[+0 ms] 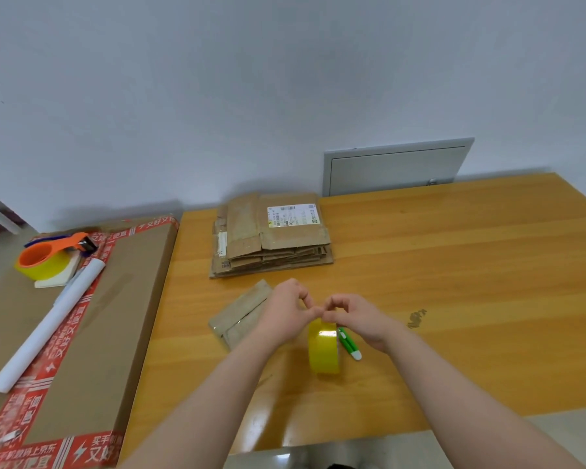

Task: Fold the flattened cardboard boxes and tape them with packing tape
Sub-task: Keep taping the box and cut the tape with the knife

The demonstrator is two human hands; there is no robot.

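A yellow roll of packing tape [323,350] stands on edge on the wooden table [454,282]. Both hands meet at its top: my left hand [285,314] and my right hand [359,318] pinch at the roll's upper rim with curled fingertips. A small flattened cardboard box [241,316] lies just left of the roll, partly under my left hand. A stack of several flattened cardboard boxes [271,238] with a white shipping label sits further back on the table.
A green and white utility knife [349,343] lies right of the roll. On a large taped carton [92,316] at the left rest an orange tape dispenser [51,258] and a white paper roll [51,319]. A grey panel [396,167] leans against the wall.
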